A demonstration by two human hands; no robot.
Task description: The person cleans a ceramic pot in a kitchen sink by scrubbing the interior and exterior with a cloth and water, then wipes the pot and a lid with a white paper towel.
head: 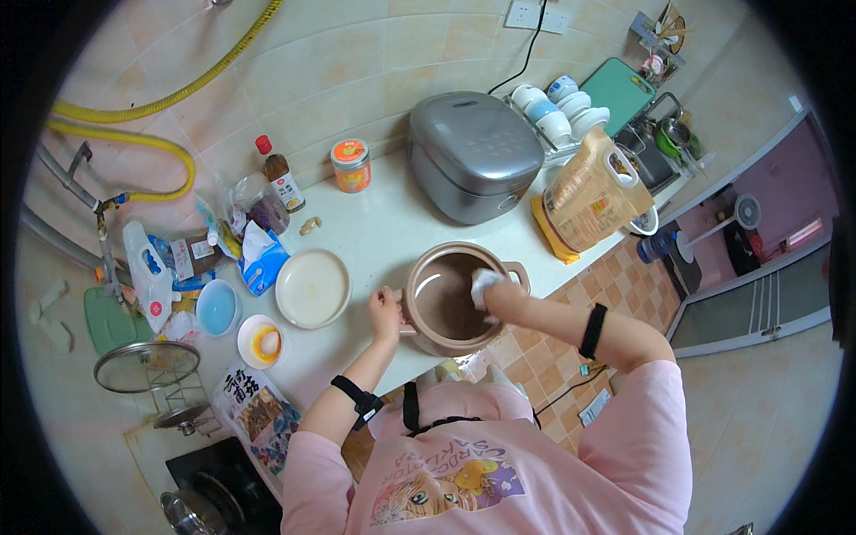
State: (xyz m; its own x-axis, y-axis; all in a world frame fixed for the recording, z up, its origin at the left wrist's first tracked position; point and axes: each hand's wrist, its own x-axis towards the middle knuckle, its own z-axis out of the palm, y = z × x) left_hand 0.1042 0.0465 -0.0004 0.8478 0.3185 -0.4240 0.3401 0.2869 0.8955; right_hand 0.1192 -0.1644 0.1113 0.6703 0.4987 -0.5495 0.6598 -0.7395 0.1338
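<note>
A brown ceramic pot (pixel 441 346) with two side handles stands near the counter's front edge, its lid off. My left hand (pixel 386 313) grips the pot's left handle (pixel 407 330). With my right hand (pixel 503 302) I press a crumpled white tissue or cloth (pixel 483 284) against the inner right wall of the pot. Most of the right-hand fingers are hidden. Left of the pot lies a shallow round cream dish or lid (pixel 313 289). Beside that are an open blue tissue pack (pixel 265 264) and a small white bowl (pixel 245 333) holding an egg on an orange patch.
A grey rice cooker (pixel 475 154) sits behind the pot, and a large tan packaging bag (pixel 588 200) stands to its right. A red-capped bottle (pixel 281 177), an orange-labelled jar (pixel 351 167) and a light-blue bowl (pixel 218 307) are at left. The counter edge runs just before me.
</note>
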